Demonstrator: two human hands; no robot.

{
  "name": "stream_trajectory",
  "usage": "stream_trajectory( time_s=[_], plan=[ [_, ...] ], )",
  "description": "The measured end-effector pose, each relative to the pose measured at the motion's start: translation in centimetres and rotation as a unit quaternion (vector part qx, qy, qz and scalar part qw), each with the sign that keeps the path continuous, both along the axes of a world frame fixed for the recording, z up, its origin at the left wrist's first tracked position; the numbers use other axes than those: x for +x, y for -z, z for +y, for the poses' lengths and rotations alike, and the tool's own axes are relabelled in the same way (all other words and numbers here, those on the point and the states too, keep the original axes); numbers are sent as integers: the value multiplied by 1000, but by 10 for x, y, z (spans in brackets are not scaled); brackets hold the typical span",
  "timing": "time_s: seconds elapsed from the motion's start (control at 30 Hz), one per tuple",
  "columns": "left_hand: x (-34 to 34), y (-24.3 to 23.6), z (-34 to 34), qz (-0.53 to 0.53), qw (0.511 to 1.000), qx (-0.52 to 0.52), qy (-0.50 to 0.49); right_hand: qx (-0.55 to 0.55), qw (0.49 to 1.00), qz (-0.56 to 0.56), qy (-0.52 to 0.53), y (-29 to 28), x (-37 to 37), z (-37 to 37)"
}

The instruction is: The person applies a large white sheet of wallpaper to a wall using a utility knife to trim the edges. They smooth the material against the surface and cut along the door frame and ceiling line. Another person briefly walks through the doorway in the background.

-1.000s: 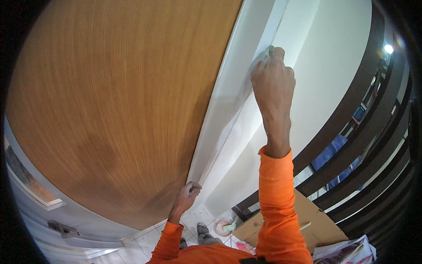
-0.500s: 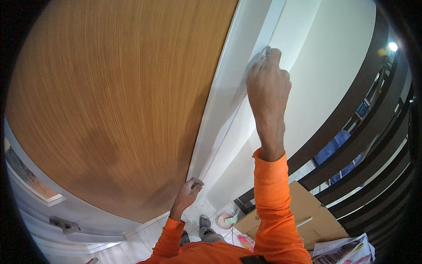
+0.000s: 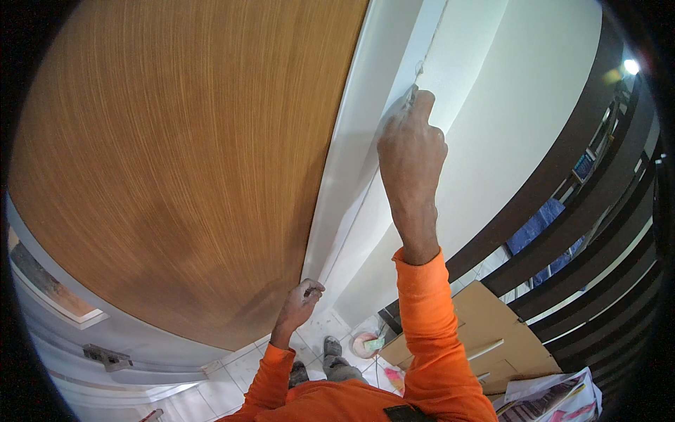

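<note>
My right hand (image 3: 413, 155) is closed around a thin grey scraper-like tool (image 3: 410, 96), most of it hidden by the fingers. Its end rests at the seam between the white door frame (image 3: 376, 77) and the pale wall (image 3: 524, 105). Just above, a small ragged whitish lump (image 3: 420, 69) sticks to that seam. Lower down, my left hand (image 3: 299, 306) is curled beside the bottom of the frame, its fingertips dusted white. Whether anything is between those fingers cannot be made out. The wood-grain door panel (image 3: 204, 155) fills the left side.
Dark curved slats (image 3: 534, 204) run along the right. Below them lean a brown cardboard sheet (image 3: 492, 330) and crumpled printed paper (image 3: 555, 397). A round tub (image 3: 362, 344) with pinkish contents stands on the tiled floor (image 3: 242, 369) near my feet. A metal door handle (image 3: 107, 356) juts at lower left.
My right hand has moved down along the seam with the tool, uncovering the whitish lump above it. My left hand stays curled near the frame's bottom. The view has shifted slightly.
</note>
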State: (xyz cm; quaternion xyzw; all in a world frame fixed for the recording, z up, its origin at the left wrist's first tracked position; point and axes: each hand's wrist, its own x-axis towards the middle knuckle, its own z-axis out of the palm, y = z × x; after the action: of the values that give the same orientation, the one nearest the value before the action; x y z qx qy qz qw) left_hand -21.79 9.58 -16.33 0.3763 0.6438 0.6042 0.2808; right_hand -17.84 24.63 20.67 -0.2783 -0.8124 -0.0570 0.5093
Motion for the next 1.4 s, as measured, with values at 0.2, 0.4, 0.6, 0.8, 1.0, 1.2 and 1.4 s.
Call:
stream_trajectory(
  time_s=[0.2, 0.4, 0.6, 0.8, 1.0, 1.2, 1.4],
  plan=[
    [1, -5, -1, 7, 1000, -6, -3, -38, 999, -6, 3, 2, 0, -2],
    [1, -5, -2, 7, 1000, -6, -9, -74, 997, -28, 4, 3, 4, -9],
    [3, -4, -2, 3, 1000, -12, -7, -76, 997, -26, -11, 25, 3, -5],
    [6, -17, -2, 17, 1000, -18, -4, -77, 997, -17, -27, 31, 3, -4],
    [4, -16, 0, 26, 1000, -9, -11, -117, 991, -37, -44, 48, 6, -11],
    [5, -20, -7, 33, 998, -44, -13, -123, 990, -26, -66, 76, 10, -4],
    [17, -24, -12, 39, 998, -41, -16, -138, 988, -49, -57, 98, 14, -6]
  ],
)
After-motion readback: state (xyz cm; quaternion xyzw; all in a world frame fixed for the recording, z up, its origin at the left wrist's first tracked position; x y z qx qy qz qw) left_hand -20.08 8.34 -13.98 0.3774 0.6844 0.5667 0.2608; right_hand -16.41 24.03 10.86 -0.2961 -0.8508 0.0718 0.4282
